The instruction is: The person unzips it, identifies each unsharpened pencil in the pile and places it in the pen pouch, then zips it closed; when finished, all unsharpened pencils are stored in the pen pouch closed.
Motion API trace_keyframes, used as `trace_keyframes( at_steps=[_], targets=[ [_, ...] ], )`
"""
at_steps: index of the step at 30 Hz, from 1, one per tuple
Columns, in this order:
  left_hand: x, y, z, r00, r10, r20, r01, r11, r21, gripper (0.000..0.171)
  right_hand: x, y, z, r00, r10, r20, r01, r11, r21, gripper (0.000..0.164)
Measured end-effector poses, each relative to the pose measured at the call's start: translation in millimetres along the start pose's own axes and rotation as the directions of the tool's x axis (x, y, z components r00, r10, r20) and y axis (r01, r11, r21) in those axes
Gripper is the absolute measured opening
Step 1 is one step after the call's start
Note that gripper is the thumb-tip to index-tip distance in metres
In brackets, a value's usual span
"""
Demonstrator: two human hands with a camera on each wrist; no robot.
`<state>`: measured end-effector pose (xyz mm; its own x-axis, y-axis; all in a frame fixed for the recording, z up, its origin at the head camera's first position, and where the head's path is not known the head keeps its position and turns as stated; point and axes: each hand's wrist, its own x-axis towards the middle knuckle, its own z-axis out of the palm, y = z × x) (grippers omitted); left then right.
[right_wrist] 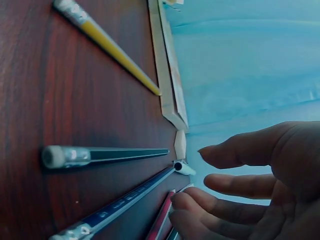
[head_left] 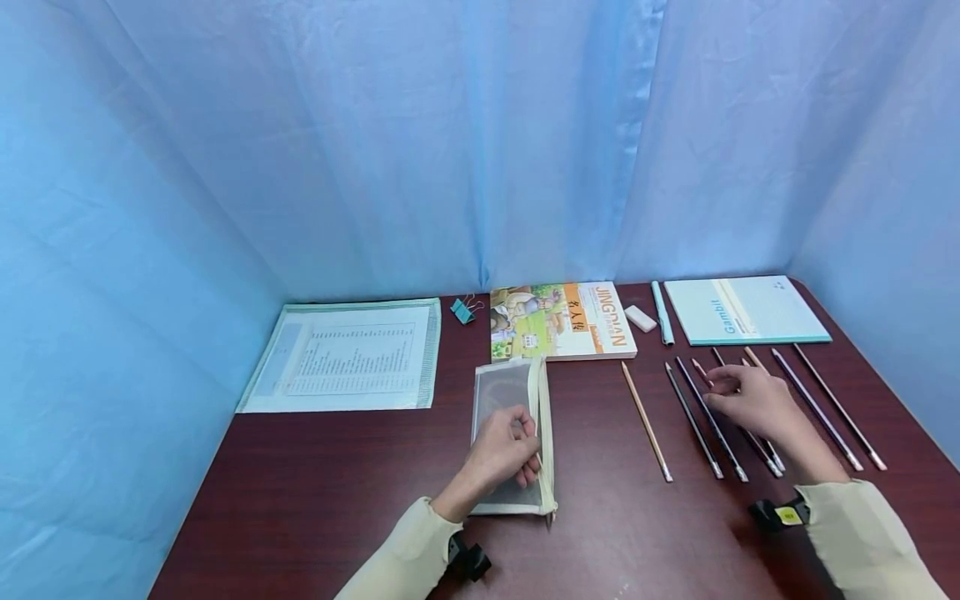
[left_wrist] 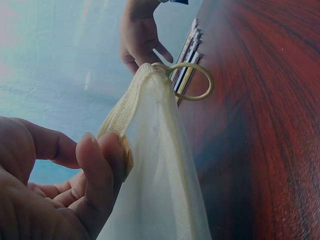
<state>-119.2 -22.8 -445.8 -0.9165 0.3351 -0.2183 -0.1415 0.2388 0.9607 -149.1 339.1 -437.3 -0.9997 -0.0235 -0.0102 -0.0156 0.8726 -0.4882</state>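
Observation:
A pale mesh zipper pouch (head_left: 487, 387) lies in front of the book. My left hand (head_left: 502, 446) is over it, its thumb and fingers pinching the cream zipper edge (left_wrist: 122, 112), with a small gold-coloured piece at the fingertips. From the pouch's corner a cream ring (left_wrist: 207, 85) sticks out. On the right, my right hand (head_left: 757, 404) hovers over several pencils, fingers loosely bent and apart with nothing between them. Nearest its fingertips is a red pencil (head_left: 702, 372), partly hidden by the hand. Left of it lie a dark blue pencil (head_left: 712, 419), a dark green pencil (head_left: 693, 421) and a yellow pencil (head_left: 647, 421).
Along the back stand out a document sleeve (head_left: 352, 358), a teal binder clip (head_left: 462, 311), a picture-covered book (head_left: 562, 321), a white eraser (head_left: 641, 318), a light-blue pen (head_left: 663, 312) and a notebook (head_left: 750, 310). A purple pencil (head_left: 817, 408) lies farther right. Blue curtains (head_left: 480, 142) surround the table.

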Motion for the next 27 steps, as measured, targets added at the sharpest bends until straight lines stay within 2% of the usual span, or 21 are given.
trace_keyframes(
  at_steps=[6, 14, 23, 27],
  targets=[
    [-0.2, 0.2, 0.0, 1.000, -0.005, 0.000, 0.005, 1.000, -0.006, 0.011, 1.0, 0.2, 5.7, 0.997, 0.029, 0.072, -0.026, 0.999, -0.047, 0.046],
    [0.6, -0.2, 0.1, 1.000, -0.011, 0.003, 0.011, 1.000, -0.003, 0.011, 2.5, 2.6, 13.6, 0.997, 0.011, 0.081, -0.001, 0.993, -0.114, 0.036],
    [1.3, -0.7, -0.4, 1.000, -0.005, 0.008, 0.005, 1.000, -0.004, 0.011, 5.5, 0.0, 20.0, 0.994, 0.042, 0.102, -0.025, 0.987, -0.161, 0.039],
    [1.4, -1.2, -0.4, 1.000, -0.004, 0.008, 0.004, 1.000, 0.002, 0.011, 7.9, -2.2, 20.3, 0.991, 0.044, 0.127, -0.018, 0.980, -0.197, 0.030]
  ],
)
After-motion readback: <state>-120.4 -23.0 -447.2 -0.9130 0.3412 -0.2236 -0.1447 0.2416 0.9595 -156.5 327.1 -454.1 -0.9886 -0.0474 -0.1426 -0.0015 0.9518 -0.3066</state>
